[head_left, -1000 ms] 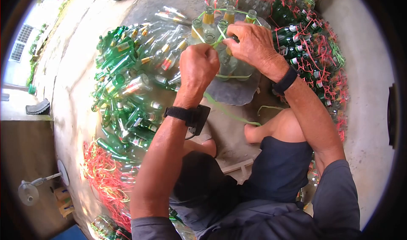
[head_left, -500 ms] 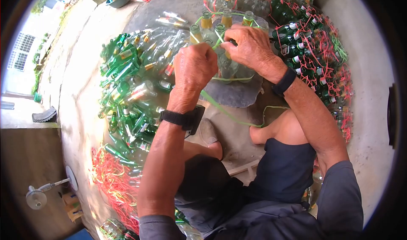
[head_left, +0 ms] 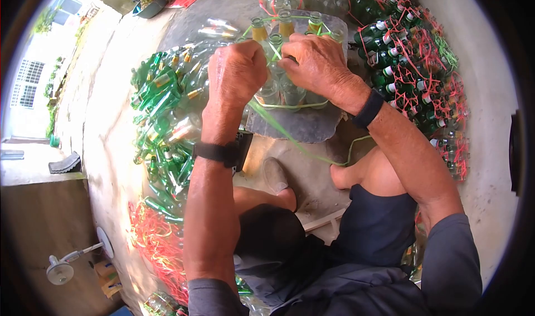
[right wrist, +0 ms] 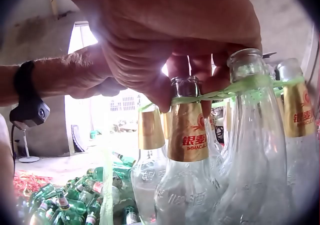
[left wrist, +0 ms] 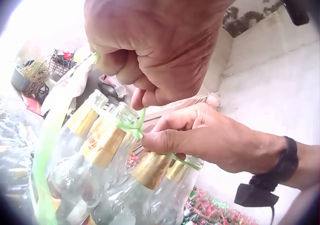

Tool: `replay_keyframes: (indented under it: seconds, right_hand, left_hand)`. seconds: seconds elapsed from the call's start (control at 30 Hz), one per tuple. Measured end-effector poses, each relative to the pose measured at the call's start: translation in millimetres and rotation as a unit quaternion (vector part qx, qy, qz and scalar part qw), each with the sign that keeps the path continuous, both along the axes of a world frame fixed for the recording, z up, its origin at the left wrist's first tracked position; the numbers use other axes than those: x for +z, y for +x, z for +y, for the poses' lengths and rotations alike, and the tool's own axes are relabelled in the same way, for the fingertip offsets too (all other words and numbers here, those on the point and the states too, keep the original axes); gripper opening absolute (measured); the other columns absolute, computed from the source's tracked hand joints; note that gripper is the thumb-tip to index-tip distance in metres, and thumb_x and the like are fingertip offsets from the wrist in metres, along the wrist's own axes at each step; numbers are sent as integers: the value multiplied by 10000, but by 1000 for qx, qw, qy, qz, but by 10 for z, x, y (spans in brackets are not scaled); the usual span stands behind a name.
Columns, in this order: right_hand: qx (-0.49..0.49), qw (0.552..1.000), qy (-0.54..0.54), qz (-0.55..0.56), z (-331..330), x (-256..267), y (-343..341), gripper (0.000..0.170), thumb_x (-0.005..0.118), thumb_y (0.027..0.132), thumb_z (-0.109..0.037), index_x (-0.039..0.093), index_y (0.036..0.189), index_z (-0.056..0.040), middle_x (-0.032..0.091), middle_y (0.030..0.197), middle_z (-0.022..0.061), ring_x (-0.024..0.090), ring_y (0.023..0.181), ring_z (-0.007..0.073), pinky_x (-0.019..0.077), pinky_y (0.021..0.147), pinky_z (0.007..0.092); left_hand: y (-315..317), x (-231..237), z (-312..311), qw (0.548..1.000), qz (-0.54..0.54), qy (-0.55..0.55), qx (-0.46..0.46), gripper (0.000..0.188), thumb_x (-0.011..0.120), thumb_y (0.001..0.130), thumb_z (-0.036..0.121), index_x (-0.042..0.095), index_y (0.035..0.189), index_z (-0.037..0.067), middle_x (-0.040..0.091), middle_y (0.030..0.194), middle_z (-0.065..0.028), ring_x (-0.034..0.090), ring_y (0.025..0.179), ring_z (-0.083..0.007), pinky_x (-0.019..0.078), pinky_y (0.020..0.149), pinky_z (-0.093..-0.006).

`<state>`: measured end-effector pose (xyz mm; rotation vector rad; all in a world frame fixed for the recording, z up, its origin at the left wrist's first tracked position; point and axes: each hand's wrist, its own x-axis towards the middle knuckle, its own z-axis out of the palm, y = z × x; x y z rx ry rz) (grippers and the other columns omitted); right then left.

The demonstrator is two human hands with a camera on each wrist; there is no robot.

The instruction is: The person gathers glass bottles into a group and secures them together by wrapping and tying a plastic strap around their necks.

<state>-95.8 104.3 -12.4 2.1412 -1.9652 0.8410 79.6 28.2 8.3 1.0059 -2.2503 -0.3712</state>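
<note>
Clear glass bottles with gold neck labels [right wrist: 188, 135] stand bunched on a grey slab [head_left: 301, 127]. Green plastic strip [right wrist: 245, 84] runs around and between their necks. The left hand [head_left: 237, 73], curled in a fist, grips the strip just left of the bottle tops; in the left wrist view a taut strand rises from a knot [left wrist: 136, 130] to this hand [left wrist: 150, 44]. Thumb and fingers of the right hand [head_left: 317, 65] pinch the strip at the necks, beside the knot in the left wrist view. A long loose tail [head_left: 284, 131] hangs towards the feet.
Loose green and clear bottles [head_left: 161, 121] lie heaped at the left, above a pile of red strips [head_left: 159, 243]. Bottles bundled with red strips [head_left: 412, 65] stand at the right. A fan [head_left: 61, 271] is at lower left; a shoe [head_left: 274, 174] is below the slab.
The left hand has moved left, away from the right hand, drawing out the strip. The right hand has shifted slightly left. The view has also turned a little.
</note>
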Motion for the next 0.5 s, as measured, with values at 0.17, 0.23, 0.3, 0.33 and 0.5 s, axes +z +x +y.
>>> replay_keyframes:
  seconds: [0.17, 0.23, 0.3, 0.33, 0.5]
  right_hand:
    - [8, 1000, -15, 12, -5, -50, -18, 148, 743, 846, -241, 717, 826, -97, 672, 873, 68, 697, 878, 321, 515, 783, 487]
    - [10, 999, -23, 21, -8, -57, -22, 177, 764, 854, -256, 697, 826, -94, 648, 864, 64, 684, 857, 323, 519, 769, 469]
    - [13, 999, -37, 29, -9, -75, -28, 162, 756, 857, -255, 710, 837, -101, 644, 863, 62, 676, 850, 316, 514, 767, 465]
    - [14, 999, -37, 28, -7, -79, -29, 162, 756, 857, -255, 710, 837, -101, 644, 863, 62, 676, 850, 316, 514, 767, 465]
    - [28, 998, -38, 34, 13, -78, -52, 152, 736, 872, -258, 719, 853, -107, 647, 888, 49, 668, 866, 296, 503, 788, 449]
  left_hand:
    - [-49, -62, -209, 999, 27, 41, -10, 137, 646, 832, 145, 725, 767, 53, 653, 727, -223, 668, 686, -437, 541, 638, -469]
    - [-49, -90, -272, 997, 35, 73, -10, 141, 645, 832, 143, 745, 789, 53, 659, 732, -223, 668, 672, -426, 543, 636, -450]
    - [-36, -113, -308, 993, 45, 105, -6, 153, 662, 839, 142, 779, 854, 44, 675, 705, -205, 679, 605, -315, 538, 627, -394]
    - [-16, -118, -322, 993, 44, 105, -5, 153, 662, 839, 142, 779, 854, 44, 675, 705, -205, 679, 605, -315, 538, 627, -394]
    - [85, -134, -412, 980, 84, 178, -39, 191, 711, 849, 151, 794, 939, 5, 705, 672, -137, 616, 627, -108, 525, 616, -347]
